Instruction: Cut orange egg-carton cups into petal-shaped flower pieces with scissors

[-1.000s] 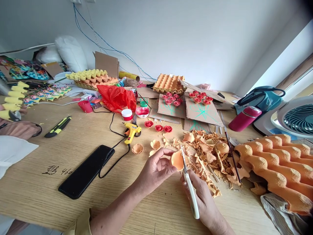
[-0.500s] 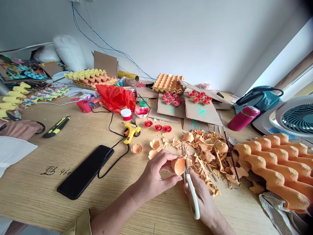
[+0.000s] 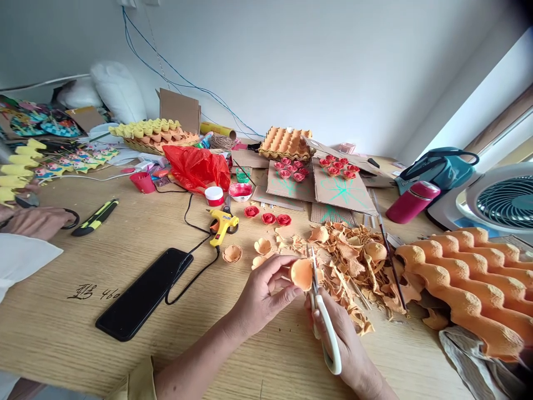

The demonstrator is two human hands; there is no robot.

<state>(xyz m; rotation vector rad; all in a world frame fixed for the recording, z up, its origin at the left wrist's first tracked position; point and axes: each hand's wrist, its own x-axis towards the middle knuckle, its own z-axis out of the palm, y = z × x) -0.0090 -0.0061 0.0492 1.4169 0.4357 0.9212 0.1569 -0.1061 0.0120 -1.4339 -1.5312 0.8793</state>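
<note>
Between the thumb and fingers of my left hand (image 3: 266, 294) is an orange egg-carton cup (image 3: 301, 274), its hollow turned toward me. My right hand (image 3: 339, 333) grips white-handled scissors (image 3: 328, 336). Their blades point away from me, slightly apart, along the right rim of the cup. Behind the cup lies a heap of torn orange carton scraps (image 3: 350, 261). Left of my hands, a petal-cut cup (image 3: 232, 254) rests on the table, with two more near my left fingers. Several red-painted carton flowers (image 3: 268, 218) stand farther back.
A yellow glue gun (image 3: 222, 225) and a black phone (image 3: 144, 294) lie left of my hands. On the right are an orange egg tray (image 3: 462, 283), a pink bottle (image 3: 413, 202) and a fan (image 3: 506, 203). A co-worker's hand (image 3: 39, 222) is at the far left, near a utility knife (image 3: 95, 217).
The cup has tilted and shifted slightly left and up in my left hand. The scissors have shifted slightly left along its rim, still gripped by my right hand.
</note>
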